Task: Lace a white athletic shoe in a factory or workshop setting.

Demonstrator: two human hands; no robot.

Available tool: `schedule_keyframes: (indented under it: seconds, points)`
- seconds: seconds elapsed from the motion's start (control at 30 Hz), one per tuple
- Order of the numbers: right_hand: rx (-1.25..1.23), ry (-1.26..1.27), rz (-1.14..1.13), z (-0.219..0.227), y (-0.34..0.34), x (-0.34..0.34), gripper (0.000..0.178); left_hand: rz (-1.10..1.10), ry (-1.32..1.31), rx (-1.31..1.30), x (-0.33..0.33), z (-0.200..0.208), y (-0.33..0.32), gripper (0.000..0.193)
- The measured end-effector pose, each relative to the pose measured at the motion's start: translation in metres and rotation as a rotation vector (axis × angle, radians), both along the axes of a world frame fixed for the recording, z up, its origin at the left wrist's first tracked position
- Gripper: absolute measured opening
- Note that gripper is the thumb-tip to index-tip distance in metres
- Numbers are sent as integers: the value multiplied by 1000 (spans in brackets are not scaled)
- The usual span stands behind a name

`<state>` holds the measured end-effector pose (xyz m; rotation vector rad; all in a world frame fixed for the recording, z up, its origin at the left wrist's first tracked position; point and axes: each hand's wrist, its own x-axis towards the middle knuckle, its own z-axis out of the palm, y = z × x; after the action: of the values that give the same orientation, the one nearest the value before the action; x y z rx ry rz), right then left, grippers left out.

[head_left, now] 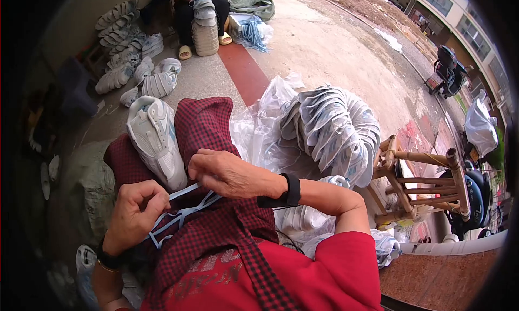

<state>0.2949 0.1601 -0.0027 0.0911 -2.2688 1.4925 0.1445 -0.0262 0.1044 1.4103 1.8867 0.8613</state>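
A white and grey sneaker with a pale blue side stripe [157, 141] rests between my knees on a red-and-black checked apron [208, 124]. A light blue shoelace [185, 192] is stretched between my two hands, just below the shoe. My left hand [136, 216] is closed, with thumb and forefinger pinched at one end of that stretch. At the other end, my right hand [230, 173] has its fingers curled down on the lace; their tips are partly hidden. More blue laces [178, 219] lie loose across my lap under both hands.
To my right, a curved stack of shoe uppers [338, 130] sits on clear plastic [259, 116], beside a bamboo stool [421, 176]. Ahead, a seated person [201, 14] holds shoe uppers near a bundle of blue laces [251, 32]. Rows of shoes [121, 57] stand far left.
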Motion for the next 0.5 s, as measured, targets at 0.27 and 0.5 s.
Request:
schedule_keyframes:
  seconds: [0.27, 0.5]
  points:
    - [-374, -114, 278, 27, -26, -27, 23, 65, 29, 62, -10, -6, -1, 19]
    - [-282, -79, 81, 8, -7, -55, 17, 126, -73, 131, -31, -30, 4, 20]
